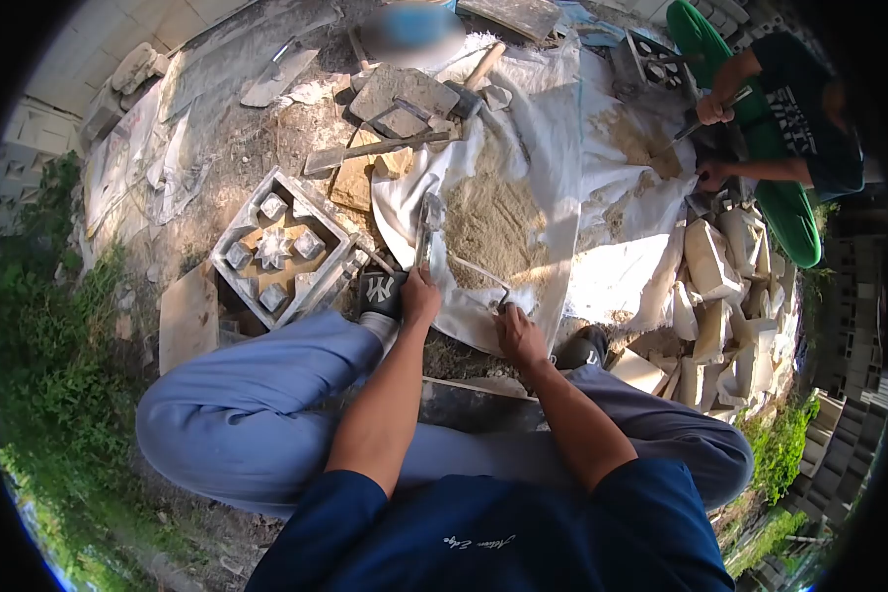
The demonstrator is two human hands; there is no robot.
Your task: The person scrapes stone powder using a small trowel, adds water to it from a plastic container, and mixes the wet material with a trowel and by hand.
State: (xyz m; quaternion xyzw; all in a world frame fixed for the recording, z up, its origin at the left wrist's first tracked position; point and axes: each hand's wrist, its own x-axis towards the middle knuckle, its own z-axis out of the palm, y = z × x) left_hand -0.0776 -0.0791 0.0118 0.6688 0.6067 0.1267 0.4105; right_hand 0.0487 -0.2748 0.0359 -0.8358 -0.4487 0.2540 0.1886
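Note:
My left hand is closed around the lower end of a long narrow grey tool, its upper part crusted with sandy material; its exact kind is unclear. My right hand grips a thin bent metal tool, whose shank reaches up and left over the sheet. Between and beyond both tools, a heap of sandy mix lies on a white sheet. Left of my hands sits a square block mould with a star-shaped core and several smaller blocks around it.
A mallet, a brown stone slab and a wooden strip lie ahead. At upper right, a co-worker's hand holds a tool near another mould. Broken pale blocks are piled on the right.

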